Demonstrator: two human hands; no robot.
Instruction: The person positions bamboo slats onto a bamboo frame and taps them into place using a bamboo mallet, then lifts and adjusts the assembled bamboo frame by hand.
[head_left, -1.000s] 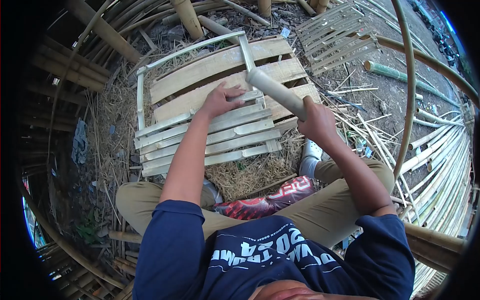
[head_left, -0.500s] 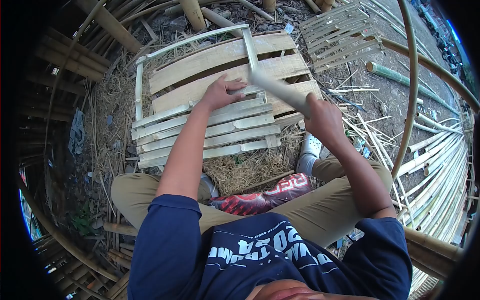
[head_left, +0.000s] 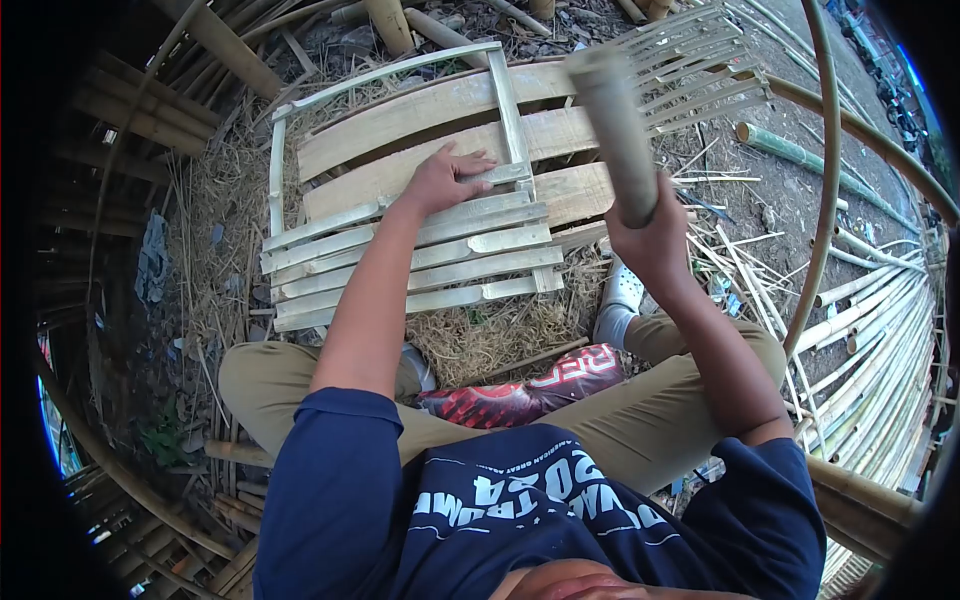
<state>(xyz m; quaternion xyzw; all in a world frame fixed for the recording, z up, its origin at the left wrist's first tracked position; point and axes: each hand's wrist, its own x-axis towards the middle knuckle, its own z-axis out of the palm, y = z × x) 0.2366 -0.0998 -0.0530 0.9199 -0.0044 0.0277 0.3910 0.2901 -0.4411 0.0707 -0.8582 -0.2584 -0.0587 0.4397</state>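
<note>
In the head view, my right hand (head_left: 648, 228) is wrapped round the lower end of a thick, pale bamboo stick (head_left: 615, 130), raised above the right side of the work and a little blurred. My left hand (head_left: 450, 182) lies with fingers spread on the upper slats of a bamboo slat frame (head_left: 410, 283). Several split slats run across the near half of that frame, while its far half is just side strips and an end strip (head_left: 390, 73). Beneath it are flat wooden boards (head_left: 400, 128) with gaps between them.
A finished-looking slatted panel (head_left: 690, 65) lies at the far right. Long bamboo poles (head_left: 870, 370) are piled on the right, near a green bamboo pole (head_left: 790, 147). A curved bamboo pole (head_left: 830, 170) rises beside my right arm. Dry shavings (head_left: 490, 345) cover the ground by my legs.
My right hand has lifted the bamboo stick from the frame's right side strip, swinging its far end up and to the right. My left hand stays in place on the slats.
</note>
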